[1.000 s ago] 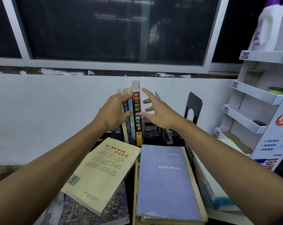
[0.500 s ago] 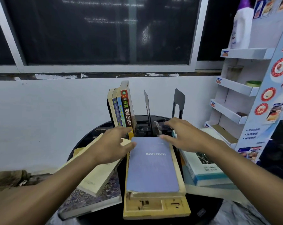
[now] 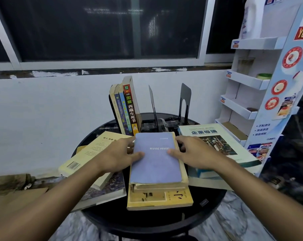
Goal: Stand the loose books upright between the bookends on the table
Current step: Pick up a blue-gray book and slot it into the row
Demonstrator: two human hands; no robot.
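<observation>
While your forearms come in from the bottom corners, both hands meet on the blue paperback [image 3: 156, 160] lying flat on top of the middle stack, straight ahead of you. Your left hand [image 3: 118, 155] clasps its left edge, thumb across the cover and fingers tucked at the side; your right hand [image 3: 192, 152] takes the right edge the same way, thumb [image 3: 175, 151] on the cover near the printed title. Neither hand is closed into a fist, and the book is not lifted, so read this as a two-sided grasp just being set. The book's long axis runs away from you, toward the wall, and both hands are about equally near.

Under it sits a yellowed book, then a larger yellow-covered book [image 3: 160, 197] at the bottom. To your left a cream paperback [image 3: 93, 153] with a barcode lies askew over a dark-covered one; to your right a big white-and-green textbook [image 3: 216, 145] lies flat. All rest on the round black table [image 3: 215, 204].

Beyond the stack, four books [image 3: 125, 106] already stand, leaning slightly left. Just right of them is a thin black bookend [image 3: 153, 105] seen edge-on, then an open gap, then a second black bookend [image 3: 185, 100]. My judgement: the slot you want lies directly beyond the paperback, so tipping it up on its far short edge and sliding it forward should place it, spine toward you.
</observation>
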